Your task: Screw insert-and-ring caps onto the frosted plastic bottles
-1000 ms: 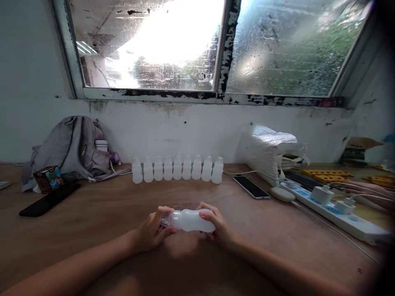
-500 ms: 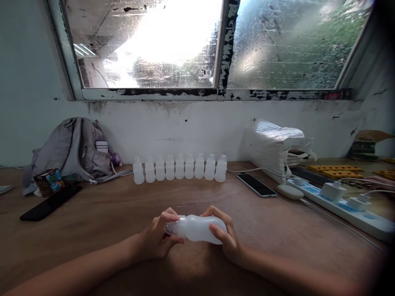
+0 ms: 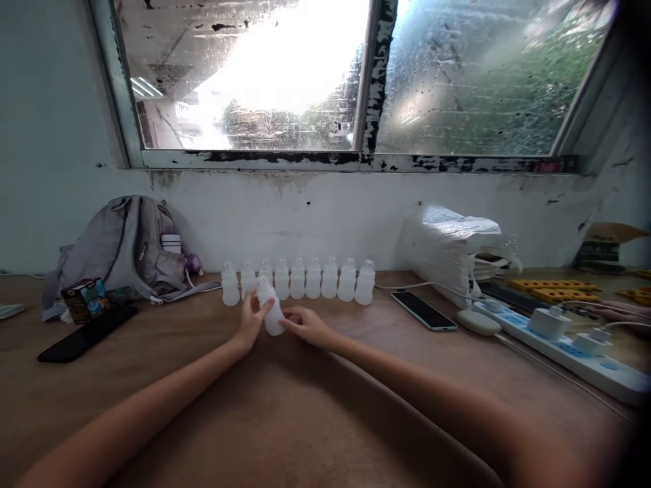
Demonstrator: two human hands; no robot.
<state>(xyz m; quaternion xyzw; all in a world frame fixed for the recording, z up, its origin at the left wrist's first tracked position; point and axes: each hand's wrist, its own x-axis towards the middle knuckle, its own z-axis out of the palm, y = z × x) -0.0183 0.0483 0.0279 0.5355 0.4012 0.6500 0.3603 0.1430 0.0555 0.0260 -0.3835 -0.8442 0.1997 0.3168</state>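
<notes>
A frosted white baby bottle (image 3: 272,316) with a clear cap leans slightly to the left, low over the table in front of a row of bottles. My left hand (image 3: 252,318) grips it around its upper part, below the cap. My right hand (image 3: 305,325) pinches its lower right side with fingertips and thumb. Behind stands a row of several similar baby bottles (image 3: 330,281), upright and side by side near the wall. The held bottle partly hides one of them. Whether its base touches the table I cannot tell.
A smartphone (image 3: 423,310) lies right of the row. Beyond it are a white wrapped package (image 3: 442,251) and a power strip (image 3: 574,349) with chargers and cables. At left are a grey backpack (image 3: 119,251), a small box (image 3: 87,300) and a black phone-like slab (image 3: 86,335).
Both hands have moved forward and left with the bottle, from near my body to the row. The bottle has turned from lying sideways to nearly upright, cap on top.
</notes>
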